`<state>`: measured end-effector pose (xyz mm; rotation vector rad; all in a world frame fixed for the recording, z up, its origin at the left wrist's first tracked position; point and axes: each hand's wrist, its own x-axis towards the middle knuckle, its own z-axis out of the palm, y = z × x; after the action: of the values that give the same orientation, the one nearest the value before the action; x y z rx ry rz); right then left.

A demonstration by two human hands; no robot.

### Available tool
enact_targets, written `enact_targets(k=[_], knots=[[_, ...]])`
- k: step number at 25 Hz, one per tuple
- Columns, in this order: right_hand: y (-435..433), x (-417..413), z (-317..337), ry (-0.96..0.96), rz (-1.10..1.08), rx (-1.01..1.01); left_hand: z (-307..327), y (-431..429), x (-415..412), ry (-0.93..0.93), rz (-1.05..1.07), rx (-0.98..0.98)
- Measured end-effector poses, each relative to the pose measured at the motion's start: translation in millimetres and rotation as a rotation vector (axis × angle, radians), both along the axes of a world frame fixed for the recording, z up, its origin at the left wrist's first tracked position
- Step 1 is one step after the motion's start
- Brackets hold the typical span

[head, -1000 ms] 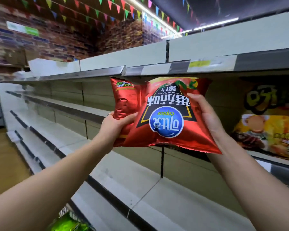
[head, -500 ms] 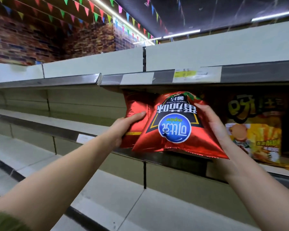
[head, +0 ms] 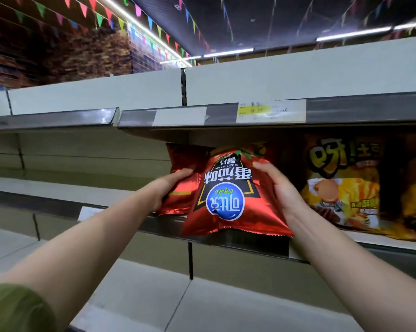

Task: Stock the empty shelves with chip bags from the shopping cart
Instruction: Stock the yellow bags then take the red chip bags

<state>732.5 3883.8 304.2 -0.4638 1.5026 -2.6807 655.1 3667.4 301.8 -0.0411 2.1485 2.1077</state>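
Observation:
Two red chip bags are at the upper-middle shelf [head: 58, 191]. The front red bag [head: 228, 195] is upside down with a blue round logo; its lower edge hangs over the shelf's front rail. My right hand [head: 277, 188] grips its right side. Behind and to the left, a second red bag [head: 184, 178] stands on the shelf, and my left hand [head: 169, 188] holds its left edge with the thumb across the front. The shopping cart is out of view.
Yellow chip bags [head: 341, 185] stand on the same shelf just right of my right hand. The shelf above [head: 346, 111] overhangs closely, with a yellow price label [head: 256, 109]. Bare shelf boards stretch left and below [head: 142, 288].
Both hands have pushed the two red bags forward and under the overhanging shelf, onto the shelf board. The view has come closer to the shelving.

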Motion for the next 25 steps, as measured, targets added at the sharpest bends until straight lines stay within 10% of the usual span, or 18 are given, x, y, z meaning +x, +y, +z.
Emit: enact_targets(k=[20,25], knots=[[-9.6,-24.9,9.8,-0.030,-0.146,0.061,-3.4,-20.3,-53.8,0.140,0.213,-0.310],[-12.6,-28.1,14.8,0.046,-0.056,0.057,8.4,-2.0,-42.7,0.385,0.441,-0.746]])
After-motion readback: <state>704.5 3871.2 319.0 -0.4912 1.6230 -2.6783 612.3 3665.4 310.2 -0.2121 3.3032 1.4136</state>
